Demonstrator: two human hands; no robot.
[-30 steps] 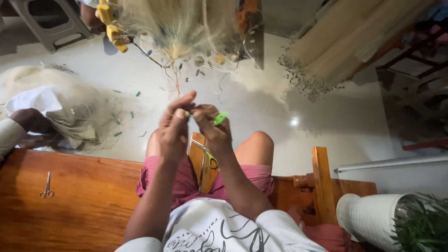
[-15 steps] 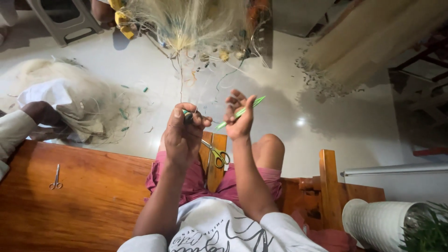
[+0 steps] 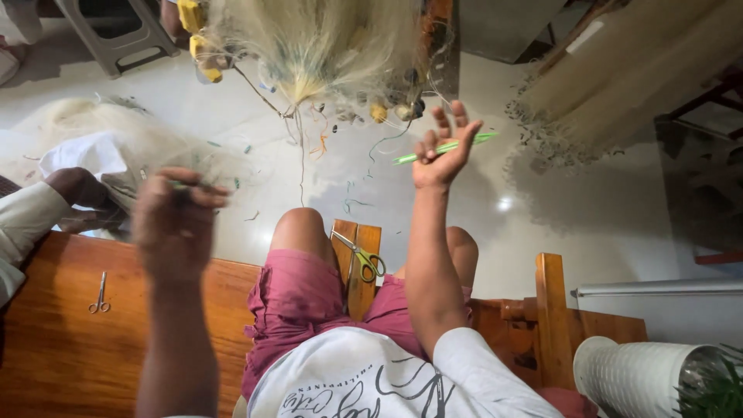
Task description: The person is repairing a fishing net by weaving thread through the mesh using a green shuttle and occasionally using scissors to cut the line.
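Observation:
My right hand (image 3: 441, 151) is raised ahead of me and grips a thin green netting needle (image 3: 453, 145) between thumb and fingers. My left hand (image 3: 176, 220) is blurred, drawn out to the left with its fingers pinched on a fine thread of the fishing net (image 3: 325, 42). The pale net hangs bunched at the top, with yellow floats (image 3: 193, 35) on its left edge. Green-handled scissors (image 3: 364, 259) lie on the wooden bench (image 3: 62, 340) between my knees.
Another person's hand (image 3: 73, 190) and white sleeve work on a net pile (image 3: 101, 147) at the left. Small metal scissors (image 3: 99, 294) lie on the bench. A grey stool (image 3: 116, 31) stands at top left, more netting (image 3: 611, 85) at top right, a white ribbed pot (image 3: 635, 375) at bottom right.
My hands, close together a second ago, have spread apart. The left swung out to the left and down, the right rose up and to the right with the green needle.

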